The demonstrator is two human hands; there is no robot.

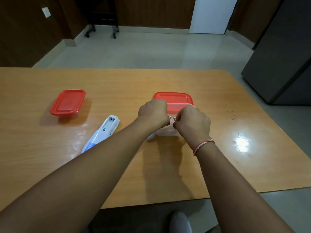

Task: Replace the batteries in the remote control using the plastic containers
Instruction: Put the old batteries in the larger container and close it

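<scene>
Both hands hover over the open clear container [165, 131] near the middle of the wooden bench [218, 162]. The left hand [154, 113] and the right hand [193, 122] are curled, each pinching one small red-tipped battery [169, 117]: two in all. One white remote [101, 132] lies left, its battery bay open. Farther back sit one loose red lid [175, 100] and one lidded red container [68, 102].
</scene>
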